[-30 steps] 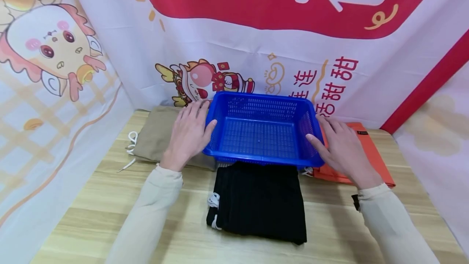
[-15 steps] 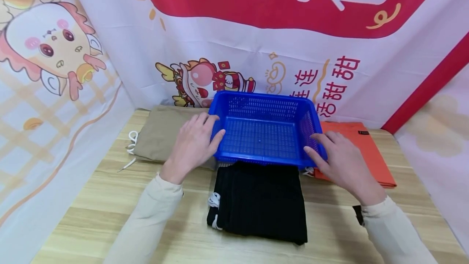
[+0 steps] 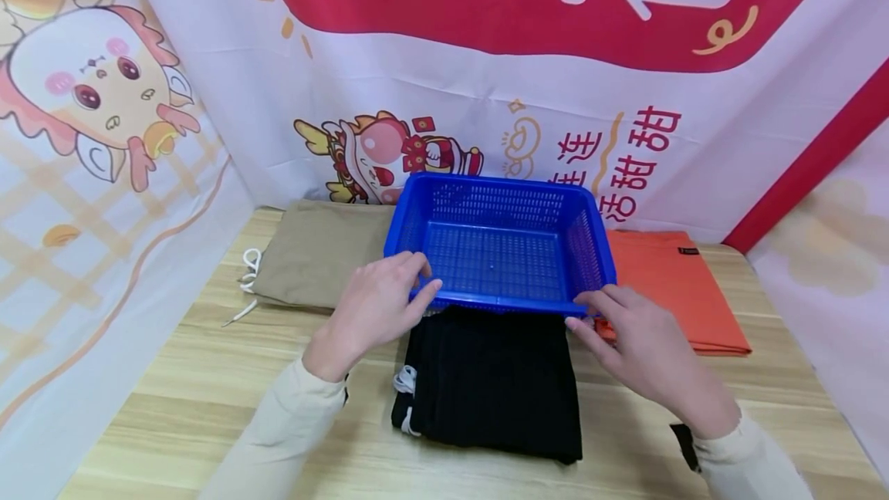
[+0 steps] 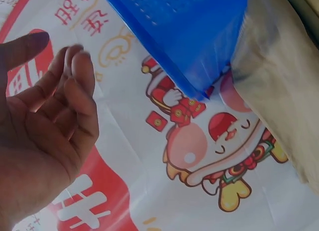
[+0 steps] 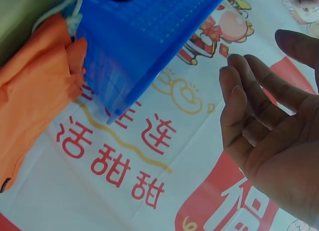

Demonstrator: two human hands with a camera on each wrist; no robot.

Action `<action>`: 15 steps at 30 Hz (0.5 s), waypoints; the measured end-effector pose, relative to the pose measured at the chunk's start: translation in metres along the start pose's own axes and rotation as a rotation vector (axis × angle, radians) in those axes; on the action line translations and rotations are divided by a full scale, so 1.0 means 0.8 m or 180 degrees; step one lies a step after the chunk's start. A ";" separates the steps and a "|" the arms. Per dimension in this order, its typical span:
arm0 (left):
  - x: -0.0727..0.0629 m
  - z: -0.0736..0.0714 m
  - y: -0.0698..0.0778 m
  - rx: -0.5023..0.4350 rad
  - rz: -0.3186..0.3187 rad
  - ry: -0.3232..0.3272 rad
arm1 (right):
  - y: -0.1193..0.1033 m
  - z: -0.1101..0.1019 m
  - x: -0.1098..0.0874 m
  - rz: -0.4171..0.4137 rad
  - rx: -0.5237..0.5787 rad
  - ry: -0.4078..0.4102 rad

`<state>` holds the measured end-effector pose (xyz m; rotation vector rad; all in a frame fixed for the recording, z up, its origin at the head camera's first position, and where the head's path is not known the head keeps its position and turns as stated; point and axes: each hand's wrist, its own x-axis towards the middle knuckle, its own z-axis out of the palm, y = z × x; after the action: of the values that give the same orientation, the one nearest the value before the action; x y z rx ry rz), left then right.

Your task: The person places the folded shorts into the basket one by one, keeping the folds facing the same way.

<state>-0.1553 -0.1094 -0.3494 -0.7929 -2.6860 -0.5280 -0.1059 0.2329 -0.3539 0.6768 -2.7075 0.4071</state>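
A blue plastic basket (image 3: 491, 249) with perforated walls stands in the middle of the table, with nothing inside. My left hand (image 3: 371, 307) hovers by its front left corner, fingers loosely bent and thumb apart. In the left wrist view that hand (image 4: 50, 121) holds nothing and shows a gap to the basket (image 4: 184, 31). At the front right corner is my right hand (image 3: 635, 338), with its fingertips right by the rim. The right wrist view shows this hand (image 5: 269, 116) relaxed, nothing between its fingers. Black folded trousers (image 3: 493, 388) with white drawstrings lie in front of the basket.
Left of the basket lies a folded khaki garment (image 3: 326, 253) with a white cord. A folded orange garment (image 3: 677, 292) lies to its right. Printed cloth (image 3: 514, 99) hangs behind the wooden table (image 3: 201, 376), with another printed sheet (image 3: 76, 253) along the left side.
Both hands have drawn back from the basket's left and right sides toward its front corners. The basket and the folded clothes have stayed in place.
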 end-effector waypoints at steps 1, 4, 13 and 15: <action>-0.002 0.000 0.003 -0.0055 0.0010 -0.0040 | -0.001 0.001 -0.002 -0.0007 0.0013 -0.0024; -0.006 -0.001 0.010 -0.0152 0.0024 -0.0191 | -0.004 0.003 -0.008 0.0007 0.0067 -0.0109; -0.022 0.003 0.014 -0.0078 -0.0138 -0.0818 | -0.009 0.011 -0.023 0.0227 0.0135 -0.0485; -0.025 0.005 0.013 -0.0060 -0.0240 -0.0984 | -0.009 0.013 -0.025 0.0304 0.0163 -0.0585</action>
<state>-0.1339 -0.1091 -0.3581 -0.8418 -3.0078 -0.4830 -0.0881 0.2310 -0.3693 0.6285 -2.9211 0.4594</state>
